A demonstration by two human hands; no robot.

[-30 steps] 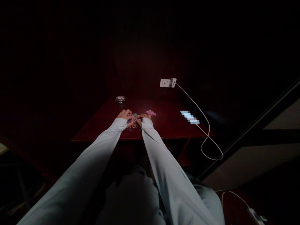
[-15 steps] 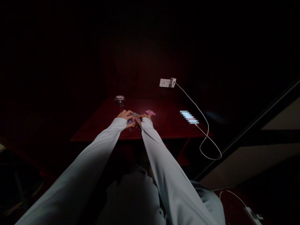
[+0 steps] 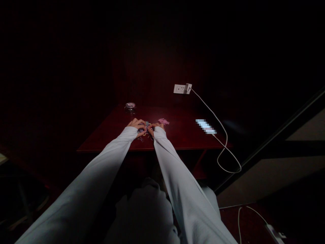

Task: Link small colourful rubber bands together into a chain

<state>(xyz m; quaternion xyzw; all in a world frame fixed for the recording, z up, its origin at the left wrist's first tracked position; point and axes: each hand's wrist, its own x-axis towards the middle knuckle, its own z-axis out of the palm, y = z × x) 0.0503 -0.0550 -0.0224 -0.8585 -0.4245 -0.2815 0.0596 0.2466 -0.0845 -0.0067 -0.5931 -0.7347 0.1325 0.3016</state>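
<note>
On the dark red table, a small tangle of coloured threads (image 3: 146, 124), purple, green and yellow, lies between my hands. My left hand (image 3: 137, 124) curls over its left side, thumb and fingers closed on it. From the right, my right hand (image 3: 155, 127) pinches the same tangle, its fingertips close to those of the left. Loose strands trail out below, towards the table's front edge. Just beyond my right hand sits a pink bundle (image 3: 164, 121) that looks like thread. The fingers hide much of the tangle, so single strands are hard to make out.
A small clear jar with a pale lid (image 3: 130, 106) stands at the table's (image 3: 101, 139) back left. At right lies a lit phone (image 3: 205, 126), its white cable (image 3: 213, 114) running to a charger in the wall socket (image 3: 179, 89). A power strip (image 3: 274, 234) rests lower right.
My hands stay at the tangle, with only slight finger movement. My right leg has shifted inward, to the left, uncovering more floor and cable. The view has moved very slightly.
</note>
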